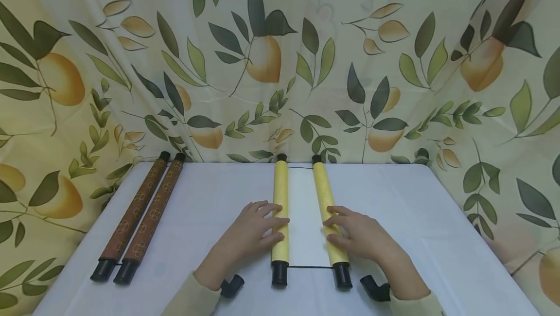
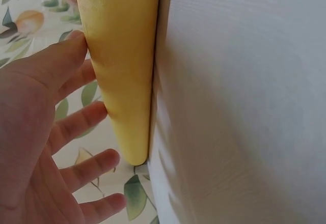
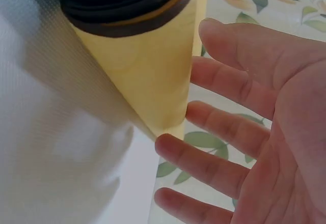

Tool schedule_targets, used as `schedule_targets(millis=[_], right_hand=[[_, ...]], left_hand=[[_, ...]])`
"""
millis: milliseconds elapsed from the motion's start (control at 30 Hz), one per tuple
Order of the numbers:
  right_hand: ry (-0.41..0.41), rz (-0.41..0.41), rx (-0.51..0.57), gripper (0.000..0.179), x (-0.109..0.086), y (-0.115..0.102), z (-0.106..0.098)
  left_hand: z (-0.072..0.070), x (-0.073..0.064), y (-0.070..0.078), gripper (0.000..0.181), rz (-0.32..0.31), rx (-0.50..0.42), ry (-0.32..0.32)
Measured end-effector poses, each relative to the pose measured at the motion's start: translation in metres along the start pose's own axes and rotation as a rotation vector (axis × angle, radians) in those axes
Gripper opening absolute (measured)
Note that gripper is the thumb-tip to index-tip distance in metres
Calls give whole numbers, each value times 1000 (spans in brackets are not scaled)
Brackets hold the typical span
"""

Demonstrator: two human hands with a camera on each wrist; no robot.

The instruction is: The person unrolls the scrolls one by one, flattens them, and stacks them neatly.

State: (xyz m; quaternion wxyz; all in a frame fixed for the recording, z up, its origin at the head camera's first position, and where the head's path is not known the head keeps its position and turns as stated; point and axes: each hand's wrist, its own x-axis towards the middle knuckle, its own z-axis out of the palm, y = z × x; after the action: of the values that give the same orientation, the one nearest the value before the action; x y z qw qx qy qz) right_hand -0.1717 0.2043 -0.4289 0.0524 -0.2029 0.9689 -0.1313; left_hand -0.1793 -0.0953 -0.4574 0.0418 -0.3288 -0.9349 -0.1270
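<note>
On the white table lies a yellow scroll with two rollers, each with black end caps. A pale strip shows between the rollers, and thin dark cords run across at both ends. My left hand (image 1: 255, 228) touches the left roller (image 1: 281, 184) with spread fingertips. On the right roller (image 1: 323, 184) rest the fingertips of my right hand (image 1: 360, 233). The left wrist view shows the left thumb (image 2: 76, 46) against the yellow surface, fingers fairly straight. In the right wrist view the fingers (image 3: 224, 124) are extended beside the roller, not wrapped round it.
A brown patterned scroll (image 1: 150, 214) with black ends lies rolled in two parallel tubes at the table's left. The table (image 1: 393, 199) has a white cover. Behind it hangs a curtain (image 1: 323, 68) printed with leaves and fruit. A black device sits at each wrist.
</note>
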Motion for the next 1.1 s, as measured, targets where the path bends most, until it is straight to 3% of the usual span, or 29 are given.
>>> schedule_targets(millis=[767, 1100], right_hand=[[-11, 20, 16, 32, -2, 6, -5], [-7, 39, 14, 26, -3, 8, -8]], left_hand=[[-6, -1, -8, 31, -19, -65, 34], [-3, -1, -14, 39, -6, -58, 33]])
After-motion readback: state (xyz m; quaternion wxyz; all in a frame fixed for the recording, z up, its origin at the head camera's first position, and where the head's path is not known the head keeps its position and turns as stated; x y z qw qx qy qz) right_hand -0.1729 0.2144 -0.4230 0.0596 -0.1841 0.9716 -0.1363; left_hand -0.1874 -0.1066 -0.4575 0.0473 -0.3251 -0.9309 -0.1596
